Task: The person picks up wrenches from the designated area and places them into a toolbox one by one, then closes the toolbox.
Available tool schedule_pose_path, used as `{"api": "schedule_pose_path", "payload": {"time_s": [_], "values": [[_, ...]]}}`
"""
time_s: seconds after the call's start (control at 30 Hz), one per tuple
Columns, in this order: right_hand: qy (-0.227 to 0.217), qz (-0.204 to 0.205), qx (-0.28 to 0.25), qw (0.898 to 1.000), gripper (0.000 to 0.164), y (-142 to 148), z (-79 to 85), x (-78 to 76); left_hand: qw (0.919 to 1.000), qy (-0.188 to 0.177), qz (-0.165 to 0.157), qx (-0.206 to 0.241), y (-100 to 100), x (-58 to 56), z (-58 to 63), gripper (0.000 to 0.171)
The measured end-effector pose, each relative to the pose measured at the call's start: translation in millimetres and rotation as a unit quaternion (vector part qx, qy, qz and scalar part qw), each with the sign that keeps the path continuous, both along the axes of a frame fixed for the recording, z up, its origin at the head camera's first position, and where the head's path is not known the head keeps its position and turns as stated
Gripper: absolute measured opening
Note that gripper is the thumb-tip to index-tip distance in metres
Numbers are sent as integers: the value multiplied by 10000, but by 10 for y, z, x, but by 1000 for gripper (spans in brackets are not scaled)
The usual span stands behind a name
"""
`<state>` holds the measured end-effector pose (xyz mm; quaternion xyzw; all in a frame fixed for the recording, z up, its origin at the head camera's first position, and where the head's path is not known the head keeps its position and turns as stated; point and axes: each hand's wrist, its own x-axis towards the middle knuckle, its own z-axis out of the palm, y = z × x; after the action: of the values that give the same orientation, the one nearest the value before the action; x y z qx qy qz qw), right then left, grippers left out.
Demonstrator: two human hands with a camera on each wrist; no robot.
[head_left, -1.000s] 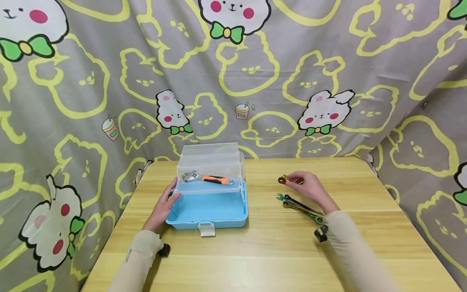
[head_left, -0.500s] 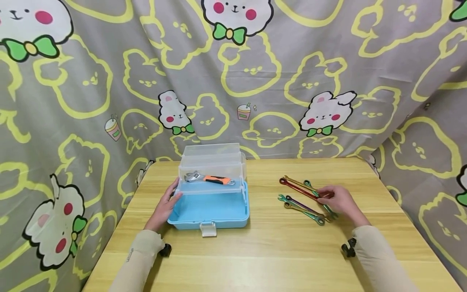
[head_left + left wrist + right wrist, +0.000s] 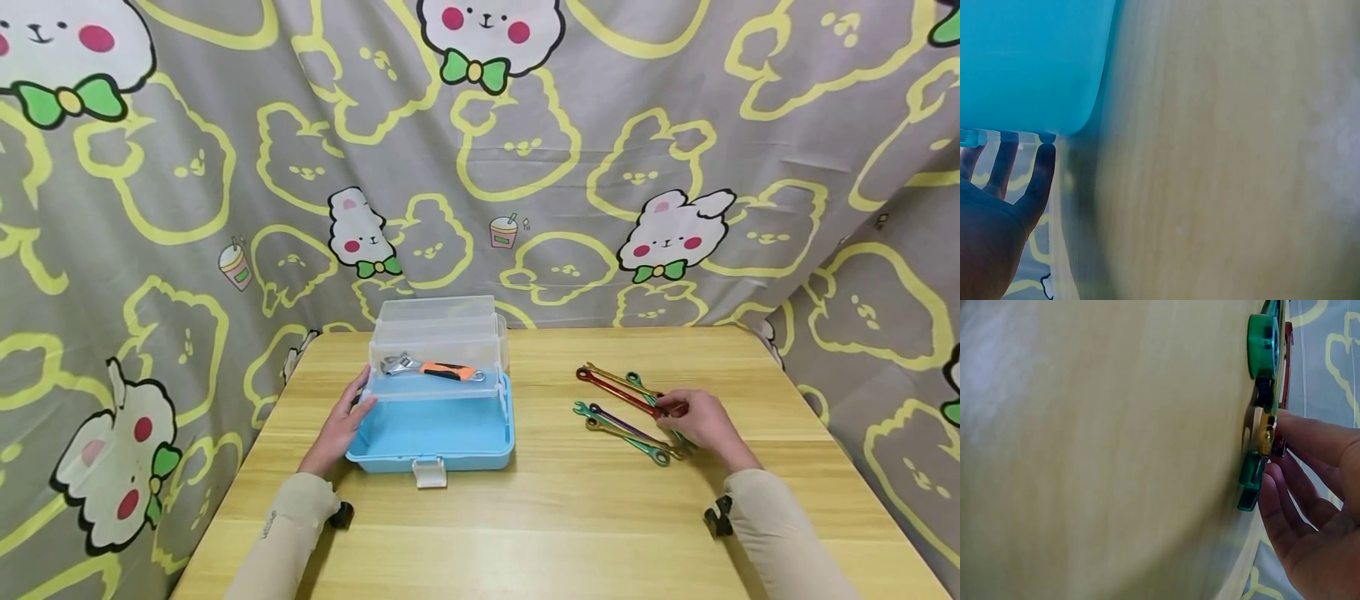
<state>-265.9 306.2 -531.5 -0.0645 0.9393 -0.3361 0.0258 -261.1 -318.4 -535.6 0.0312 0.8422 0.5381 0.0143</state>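
My left hand (image 3: 341,425) holds the left side of a light blue toolbox (image 3: 480,460), thumb at its edge and fingers along the outside. The toolbox stands with its clear lid and trays (image 3: 435,331) raised. An adjustable wrench (image 3: 448,372) with an orange and black handle lies in a clear tray. To the right, my right hand (image 3: 703,421) pinches the near end of a red wrench (image 3: 617,389). Beside and under it lie a gold wrench (image 3: 606,372) and a green wrench (image 3: 1263,347). The fingers hide the near ends of these wrenches.
Just in front of the red wrench lies a second bunch: a gold wrench (image 3: 611,429), a purple wrench (image 3: 615,422) and a green wrench (image 3: 651,451). The toolbox's white latch (image 3: 430,473) hangs down in front. A patterned curtain (image 3: 540,200) closes off the wooden table (image 3: 525,533) behind.
My right hand has moved from the far left end of the red wrench to its near right end, uncovering the upper bunch. My left hand stays at the toolbox.
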Motion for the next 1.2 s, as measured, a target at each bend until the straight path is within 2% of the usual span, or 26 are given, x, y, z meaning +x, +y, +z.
{"api": "schedule_pose_path", "payload": {"time_s": [0.47, 0.7, 0.87, 1.07, 1.2], "values": [[175, 114, 283, 9994, 29, -29, 15, -9, 10000, -36, 52, 3, -5, -1, -4, 67], [233, 199, 276, 9992, 28, -16, 98, 10, 9999, -86, 58, 31, 3, -3, -5, 67], [290, 171, 25, 9994, 27, -17, 162, 2, 10000, -63, 63, -10, 3, 4, -3, 67], [66, -92, -694, 9975, 31, -45, 221, 0, 9999, -114, 88, 53, 0, -8, -3, 66], [-176, -214, -1050, 9941, 35, -87, 271, 14, 9995, -277, 47, 166, 75, 91, 199, 66]]}}
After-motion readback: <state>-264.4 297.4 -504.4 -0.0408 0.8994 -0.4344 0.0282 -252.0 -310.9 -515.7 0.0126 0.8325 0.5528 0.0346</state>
